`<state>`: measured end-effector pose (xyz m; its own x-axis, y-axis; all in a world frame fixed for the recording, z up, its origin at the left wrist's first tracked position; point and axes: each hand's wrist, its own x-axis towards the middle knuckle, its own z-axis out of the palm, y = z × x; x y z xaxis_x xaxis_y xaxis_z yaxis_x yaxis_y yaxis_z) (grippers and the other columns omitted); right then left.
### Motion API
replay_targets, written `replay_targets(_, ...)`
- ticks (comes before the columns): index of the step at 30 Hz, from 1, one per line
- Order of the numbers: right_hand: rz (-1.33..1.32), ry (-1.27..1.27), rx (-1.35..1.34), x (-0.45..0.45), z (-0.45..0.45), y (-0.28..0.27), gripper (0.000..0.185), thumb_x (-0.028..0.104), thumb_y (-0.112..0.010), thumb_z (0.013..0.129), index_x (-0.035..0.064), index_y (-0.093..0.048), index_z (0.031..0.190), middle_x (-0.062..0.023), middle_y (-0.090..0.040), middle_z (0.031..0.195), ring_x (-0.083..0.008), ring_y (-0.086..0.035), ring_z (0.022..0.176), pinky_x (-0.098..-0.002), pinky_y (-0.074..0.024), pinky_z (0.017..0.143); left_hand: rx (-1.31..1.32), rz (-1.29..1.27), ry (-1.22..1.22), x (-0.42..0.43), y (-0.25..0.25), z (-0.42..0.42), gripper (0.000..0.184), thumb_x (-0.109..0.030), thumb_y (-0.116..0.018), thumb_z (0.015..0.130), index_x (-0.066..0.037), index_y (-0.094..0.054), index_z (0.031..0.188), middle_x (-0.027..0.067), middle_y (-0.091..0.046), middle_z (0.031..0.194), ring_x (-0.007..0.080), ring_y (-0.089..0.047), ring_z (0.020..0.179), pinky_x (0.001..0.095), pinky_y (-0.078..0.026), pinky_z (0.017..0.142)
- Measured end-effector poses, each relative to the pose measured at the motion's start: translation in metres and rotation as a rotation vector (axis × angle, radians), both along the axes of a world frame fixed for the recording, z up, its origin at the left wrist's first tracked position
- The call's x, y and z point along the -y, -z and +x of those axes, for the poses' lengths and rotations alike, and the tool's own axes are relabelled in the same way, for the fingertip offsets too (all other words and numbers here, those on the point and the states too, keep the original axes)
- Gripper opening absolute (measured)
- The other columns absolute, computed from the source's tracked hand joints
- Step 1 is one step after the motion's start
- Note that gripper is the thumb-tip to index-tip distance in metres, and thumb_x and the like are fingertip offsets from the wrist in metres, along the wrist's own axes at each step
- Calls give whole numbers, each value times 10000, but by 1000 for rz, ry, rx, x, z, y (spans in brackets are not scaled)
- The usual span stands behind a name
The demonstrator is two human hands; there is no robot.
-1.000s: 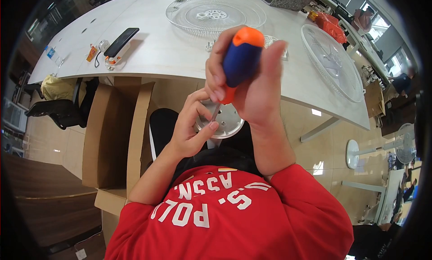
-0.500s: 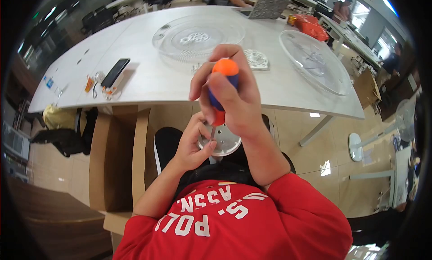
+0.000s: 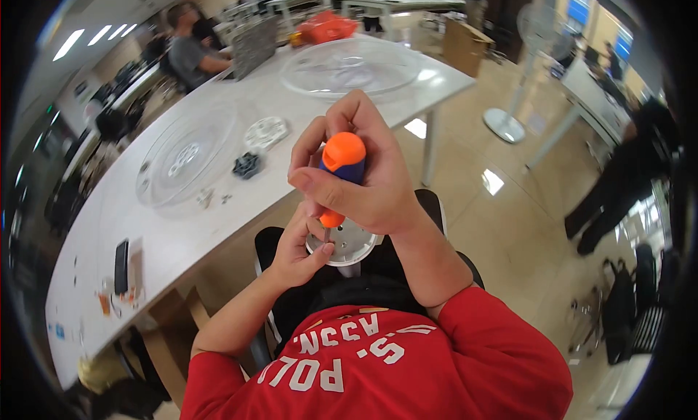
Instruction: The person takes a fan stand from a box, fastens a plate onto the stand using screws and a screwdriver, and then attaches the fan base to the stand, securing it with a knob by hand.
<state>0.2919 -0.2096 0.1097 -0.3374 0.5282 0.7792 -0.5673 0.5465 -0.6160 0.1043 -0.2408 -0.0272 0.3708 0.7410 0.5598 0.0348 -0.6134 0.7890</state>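
Observation:
My right hand [image 3: 374,176] is wrapped around the orange and blue handle of a screwdriver [image 3: 343,158]. The screwdriver points down, its shaft meeting a round whitish plate with small holes [image 3: 352,245] above my lap. My left hand [image 3: 294,253] grips the plate's left side, thumb on top beside the shaft. My fingers hide the tip, so I cannot tell whether it sits in a screw. On the table nearby lie a dark gear-like part [image 3: 247,165] and a white disc with cut-outs [image 3: 267,132].
The white table [image 3: 94,231] carries two large clear round covers [image 3: 218,180] [image 3: 349,67], small loose parts [image 3: 206,198], a phone [image 3: 121,267], a laptop [image 3: 254,48] and a red bag [image 3: 327,29]. A person [image 3: 193,53] sits beyond. A cardboard box [image 3: 166,340] stands at left, a fan [image 3: 504,125] at right.
My view has turned to the right, bringing the fan and more floor in. Both hands keep their hold, and the screwdriver handle shows turned and slightly more tilted.

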Motion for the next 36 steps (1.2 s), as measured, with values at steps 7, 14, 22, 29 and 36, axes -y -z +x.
replay_targets(7, -96, 262, 20, 28, 50, 5, 467, 367, -465, 1092, 30, -432, 1414, -105, -645, 976, -119, -589, 728, -246, -495, 673, -140, 17, 428, -30, -9, 45, 148, -152, -685, 973, -88, -553, 993, 171, -547, 1355, 334, -465, 1363, 462, -336, 1142)
replay_targets(14, -31, 642, 102, 59, 57, 9, 295, 132, -632, 1017, 51, -512, 1274, -83, -648, 988, -107, -617, 861, -269, -518, 770, -154, 55, 656, -62, 0, 51, 152, -137, -651, 994, -97, -505, 1013, 180, -538, 1373, 346, -461, 1375, 484, -311, 1162)
replay_targets(22, -235, 683, 100, 60, 16, 1, 361, 48, -593, 1004, 59, -404, 1311, -113, -650, 988, -107, -626, 708, -268, -547, 657, -104, 5, 708, -83, 14, 37, 200, -104, -684, 965, -91, -489, 1005, 171, -531, 1283, 310, -503, 1237, 435, -353, 1098)
replay_targets(29, -147, 621, 211, 51, -5, -9, 354, 213, -515, 1018, 45, -456, 1324, -129, -666, 1043, -104, -600, 794, -260, -516, 733, -132, 75, 693, -73, -3, 39, 177, -112, -694, 961, -77, -521, 981, 131, -605, 1177, 308, -548, 1160, 430, -391, 1048)
replay_targets(36, 225, 656, 427, 29, -10, -12, 453, 14, -749, 845, 53, -460, 1191, -133, -682, 1026, -138, -633, 908, -283, -522, 812, -189, 244, 747, -70, 0, 38, 335, -167, -626, 1019, -7, -571, 1308, 116, -631, 1159, 245, -602, 1064, 394, -465, 964)
